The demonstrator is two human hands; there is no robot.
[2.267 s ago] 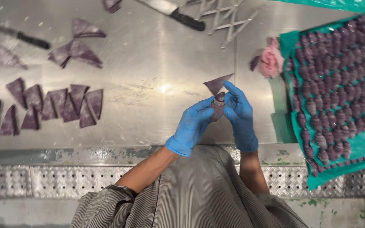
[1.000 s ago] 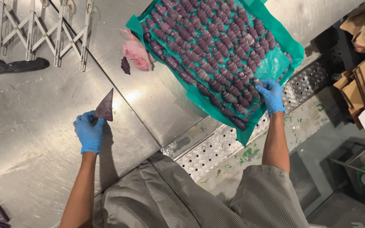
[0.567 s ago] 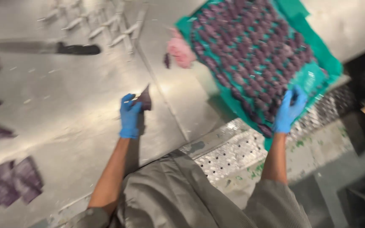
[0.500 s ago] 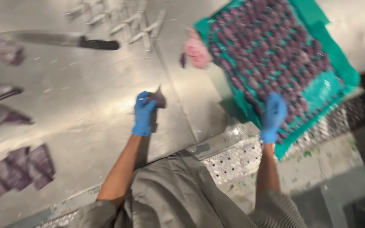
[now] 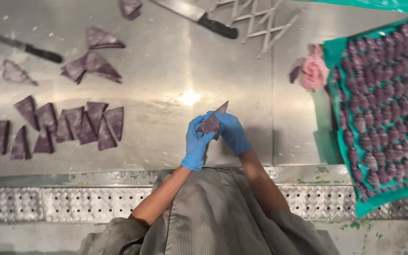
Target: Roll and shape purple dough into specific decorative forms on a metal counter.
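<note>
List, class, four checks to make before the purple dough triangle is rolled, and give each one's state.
1. Both hands gloved: left hand and right hand wear blue gloves. Ok.
2. Triangle held by both hands, tip pointing up. Ok.
3. Tray has free space: cannot tell, visible rows are full.
4. More cut pieces lie ready on the table. Ok.
5. Knife lies away from the hands. Ok.

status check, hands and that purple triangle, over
Left hand and right hand both closed on purple dough triangle, held above steel table. Nothing between hands and piece.
</note>
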